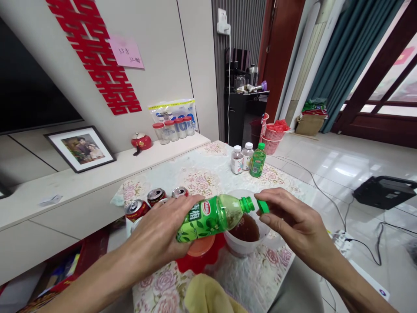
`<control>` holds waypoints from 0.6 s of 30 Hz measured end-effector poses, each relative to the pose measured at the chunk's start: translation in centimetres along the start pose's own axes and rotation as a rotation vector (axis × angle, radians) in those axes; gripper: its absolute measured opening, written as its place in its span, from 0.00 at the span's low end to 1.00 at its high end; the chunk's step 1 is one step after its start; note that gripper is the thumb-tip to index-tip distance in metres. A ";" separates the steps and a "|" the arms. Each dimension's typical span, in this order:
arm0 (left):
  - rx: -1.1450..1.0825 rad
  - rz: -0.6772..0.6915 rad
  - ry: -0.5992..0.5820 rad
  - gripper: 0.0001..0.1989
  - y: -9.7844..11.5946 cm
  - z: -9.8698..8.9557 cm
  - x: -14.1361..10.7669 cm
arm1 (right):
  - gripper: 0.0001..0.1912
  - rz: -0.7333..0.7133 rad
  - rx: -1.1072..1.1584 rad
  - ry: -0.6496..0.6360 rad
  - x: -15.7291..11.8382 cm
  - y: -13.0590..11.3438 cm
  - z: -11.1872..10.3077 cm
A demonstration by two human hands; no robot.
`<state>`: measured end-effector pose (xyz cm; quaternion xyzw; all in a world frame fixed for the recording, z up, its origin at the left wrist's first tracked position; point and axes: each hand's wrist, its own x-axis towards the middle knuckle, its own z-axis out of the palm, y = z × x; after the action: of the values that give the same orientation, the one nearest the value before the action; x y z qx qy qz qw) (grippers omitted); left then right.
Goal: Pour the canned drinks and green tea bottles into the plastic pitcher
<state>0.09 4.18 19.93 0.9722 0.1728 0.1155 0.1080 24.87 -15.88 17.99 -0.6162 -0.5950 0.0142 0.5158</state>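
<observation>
My left hand [163, 226] is wrapped round a green plastic drink bottle [208, 217], held tilted on its side with the open neck pointing right. Between the thumb and fingers of my right hand [293, 221] is a green bottle cap [263, 206], just apart from the bottle's neck. Below the bottle stands a whitish plastic bucket [243, 250] with brown liquid [246, 230] in it. An orange bowl [200, 247] and a red scalloped tray [195, 264] lie partly hidden under the bottle. Several opened drink cans [137, 209] stand beyond my left hand.
Two white-capped bottles [237, 160] and a green-capped bottle [258, 161] stand on the far part of the flowered tablecloth [200, 180]. A yellow cloth [208, 295] lies at the near edge. Red-lidded jars [171, 130] and a framed photo [81, 148] are on the cabinet.
</observation>
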 end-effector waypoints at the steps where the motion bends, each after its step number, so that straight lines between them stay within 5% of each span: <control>1: -0.023 -0.008 0.004 0.33 0.1 0.3 -0.3 | 0.14 -0.052 -0.019 -0.010 0.5 -0.1 0.2; 9: -0.035 -0.092 0.005 0.38 0.3 2.6 -2.3 | 0.15 -0.251 -0.034 -0.125 2.2 -0.5 0.6; 18: 0.092 -0.197 0.100 0.43 1.2 5.1 -4.2 | 0.15 -0.086 -0.131 -0.302 3.1 -1.4 0.6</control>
<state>-2.08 0.67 14.60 0.9473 0.2780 0.1449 0.0654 24.41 -13.49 20.49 -0.6133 -0.6912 0.0457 0.3795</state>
